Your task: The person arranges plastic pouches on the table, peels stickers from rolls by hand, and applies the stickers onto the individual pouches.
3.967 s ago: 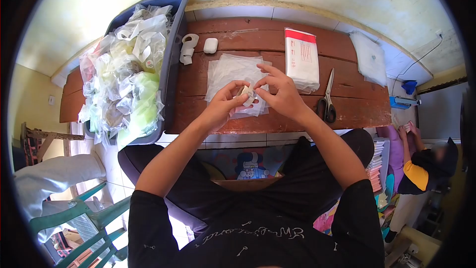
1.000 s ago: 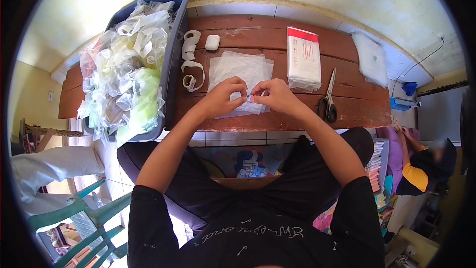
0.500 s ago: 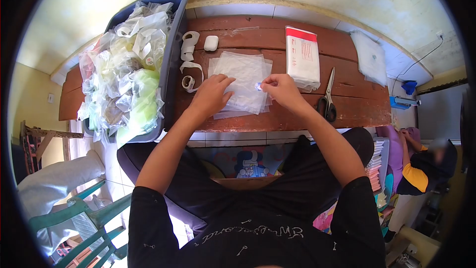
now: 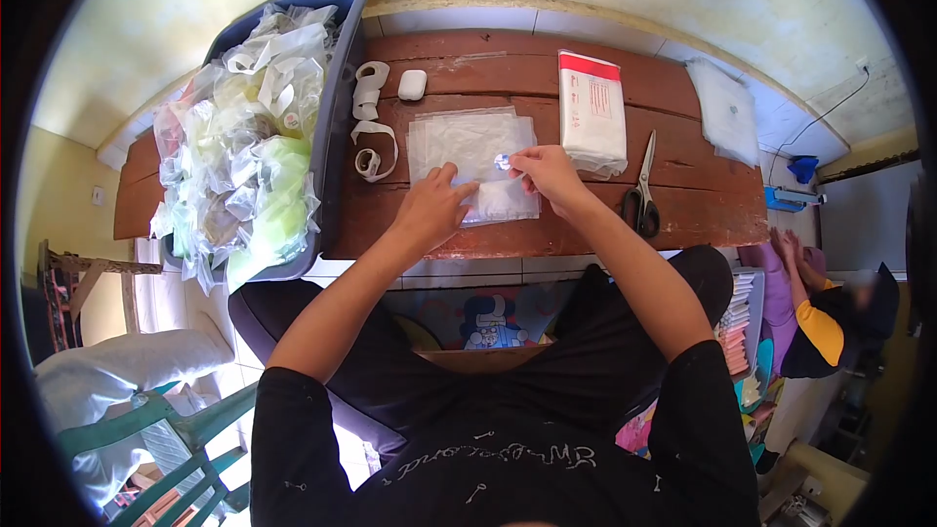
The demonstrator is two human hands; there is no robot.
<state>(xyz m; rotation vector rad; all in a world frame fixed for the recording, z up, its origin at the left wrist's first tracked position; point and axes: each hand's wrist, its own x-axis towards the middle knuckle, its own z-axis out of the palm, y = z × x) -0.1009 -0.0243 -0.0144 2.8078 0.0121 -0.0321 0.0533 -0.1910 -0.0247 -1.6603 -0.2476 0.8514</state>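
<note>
Clear plastic bags [image 4: 444,137] lie in a small stack on the wooden table. A whiter, folded-looking patch of plastic [image 4: 501,199] shows at the near side of the stack. My left hand [image 4: 434,207] rests over the near left part of the bags, fingers apart, fingertips touching the plastic beside that patch. Between the thumb and fingertips of my right hand [image 4: 549,176] is a small round sticker [image 4: 502,162], white and bluish, held just over the right side of the stack.
A grey tub [image 4: 337,68] heaped with filled plastic bags [image 4: 244,127] stands left. Unrolled label tape [image 4: 369,102] and a white case [image 4: 412,85] lie behind. Right are a red-and-white pack [image 4: 592,112], scissors [image 4: 641,197] and a plastic packet [image 4: 723,112]. Another person [image 4: 830,322] sits far right.
My left hand has slid nearer to me along the bags, and a whiter folded patch now shows beside it. The sticker in my right hand has shifted slightly left and away from me.
</note>
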